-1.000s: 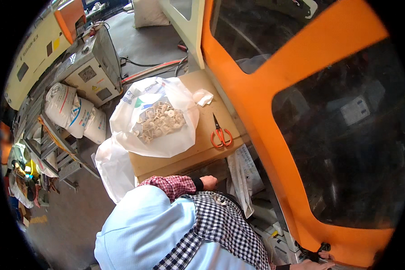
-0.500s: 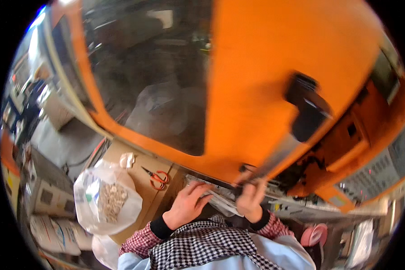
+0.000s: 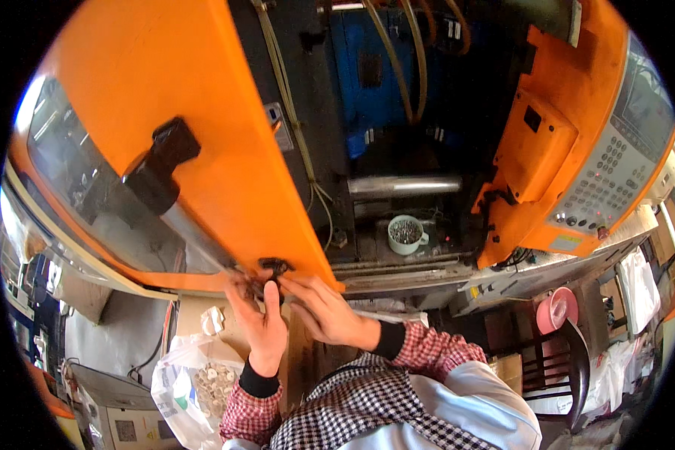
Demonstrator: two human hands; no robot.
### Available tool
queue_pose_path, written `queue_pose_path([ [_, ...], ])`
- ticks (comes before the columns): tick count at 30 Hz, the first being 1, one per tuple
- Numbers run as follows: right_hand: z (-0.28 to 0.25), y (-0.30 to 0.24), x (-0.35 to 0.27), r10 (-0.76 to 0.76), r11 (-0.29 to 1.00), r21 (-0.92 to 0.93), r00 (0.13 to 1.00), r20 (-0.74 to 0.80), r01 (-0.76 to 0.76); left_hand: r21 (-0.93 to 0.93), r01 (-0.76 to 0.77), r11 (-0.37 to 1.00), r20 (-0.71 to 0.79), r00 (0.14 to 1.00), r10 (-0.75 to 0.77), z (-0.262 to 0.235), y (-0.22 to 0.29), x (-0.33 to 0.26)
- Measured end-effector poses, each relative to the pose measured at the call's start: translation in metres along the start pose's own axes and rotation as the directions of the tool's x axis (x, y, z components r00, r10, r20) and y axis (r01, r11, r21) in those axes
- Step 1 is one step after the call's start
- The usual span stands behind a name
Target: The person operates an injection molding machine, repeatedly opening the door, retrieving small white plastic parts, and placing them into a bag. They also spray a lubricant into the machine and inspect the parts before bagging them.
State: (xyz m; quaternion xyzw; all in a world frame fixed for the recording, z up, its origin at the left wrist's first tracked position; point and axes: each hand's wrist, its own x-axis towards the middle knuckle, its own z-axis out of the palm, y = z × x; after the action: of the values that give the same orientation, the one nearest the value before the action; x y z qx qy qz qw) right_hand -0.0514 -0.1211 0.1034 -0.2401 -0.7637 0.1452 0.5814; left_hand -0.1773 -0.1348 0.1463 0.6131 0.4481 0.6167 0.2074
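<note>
The machine's orange sliding door (image 3: 202,127) stands moved to the left, with a long grey handle (image 3: 195,232) with black fittings across its face. My left hand (image 3: 266,330) is at the handle's lower end, its fingers partly hidden there and its thumb pointing up. Close beside it, my right hand (image 3: 334,311) reaches in from the right with its fingers stretched out, near a small black knob (image 3: 274,265) low on the door. Inside the opening a pale mug (image 3: 408,235) holds small grey bits.
A metal bar (image 3: 405,186) crosses the dark machine interior, with hoses hanging above. The control panel (image 3: 604,180) is at the right. On the left, a clear bag of beige pieces (image 3: 214,382) stands by a cardboard surface. A chair (image 3: 574,375) and pink container (image 3: 557,309) are at lower right.
The door has slid left, uncovering the machine's interior and the mug. Both hands went left with it; my left hand has come to the handle, and my right hand's fingers have straightened.
</note>
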Motion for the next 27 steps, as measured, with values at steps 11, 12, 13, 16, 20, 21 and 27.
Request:
queue_pose_path([
  [11,-0.069,0.078,-0.001,0.265,0.951,-0.068,0.91,-0.32,-0.301,0.029,0.145,0.989,-0.269,0.954,-0.132,-0.023,-0.032,0.017],
  [12,-0.076,0.084,0.001,0.294,0.941,-0.075,0.906,-0.305,-0.33,0.058,0.172,0.983,-0.312,0.939,-0.146,-0.021,-0.026,0.018],
  [13,-0.083,0.09,0.002,0.322,0.93,-0.082,0.901,-0.29,-0.359,0.106,0.154,0.982,-0.338,0.935,-0.11,-0.02,-0.027,0.02],
  [16,-0.098,0.114,-0.003,0.301,0.917,-0.173,0.909,-0.289,-0.359,0.196,0.116,0.974,-0.406,0.914,-0.027,-0.023,-0.038,0.022],
  [20,-0.122,0.134,-0.013,0.36,0.84,-0.332,0.898,-0.252,-0.43,0.303,0.123,0.945,-0.429,0.903,0.019,-0.02,-0.035,0.021],
  [21,-0.13,0.142,-0.02,0.379,0.805,-0.397,0.897,-0.227,-0.441,0.391,0.135,0.911,-0.455,0.888,0.063,-0.019,-0.036,0.018],
  [27,-0.181,0.21,-0.073,0.646,0.57,-0.722,0.757,0.098,-0.393,0.819,-0.217,0.531,-0.194,0.766,0.613,0.002,-0.019,-0.007],
])
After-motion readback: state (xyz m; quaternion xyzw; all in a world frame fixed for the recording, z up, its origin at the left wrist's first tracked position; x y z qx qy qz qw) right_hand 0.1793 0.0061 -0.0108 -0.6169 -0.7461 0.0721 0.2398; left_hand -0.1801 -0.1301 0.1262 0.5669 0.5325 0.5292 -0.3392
